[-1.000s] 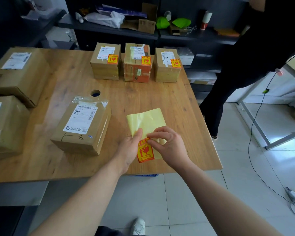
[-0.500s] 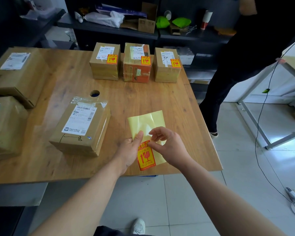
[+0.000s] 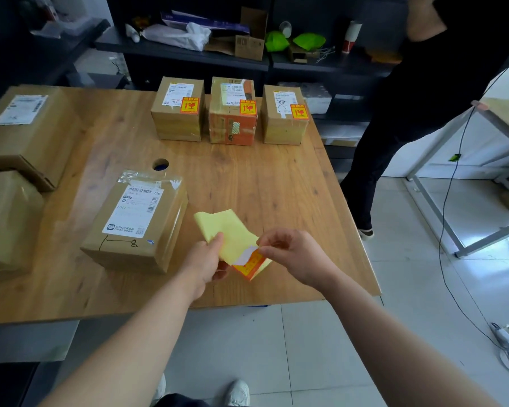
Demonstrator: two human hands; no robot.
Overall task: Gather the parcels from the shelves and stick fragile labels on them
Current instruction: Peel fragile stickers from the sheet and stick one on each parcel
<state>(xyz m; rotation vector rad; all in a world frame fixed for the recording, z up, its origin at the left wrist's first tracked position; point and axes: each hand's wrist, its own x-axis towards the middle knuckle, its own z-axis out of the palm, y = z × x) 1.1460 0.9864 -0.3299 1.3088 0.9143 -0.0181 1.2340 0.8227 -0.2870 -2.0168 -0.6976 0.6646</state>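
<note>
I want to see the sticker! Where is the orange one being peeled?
In the head view, the orange sticker is low and centre, half peeled off the yellow sheet between both hands, just right of the nearest parcel.

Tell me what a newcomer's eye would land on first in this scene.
First, the two hands at the table's near edge: the left hand holds a yellow backing sheet while the right hand peels an orange fragile label off it. Next, three small parcels in a row at the far edge, each already labelled. An unlabelled parcel sits just left of the hands.
</note>
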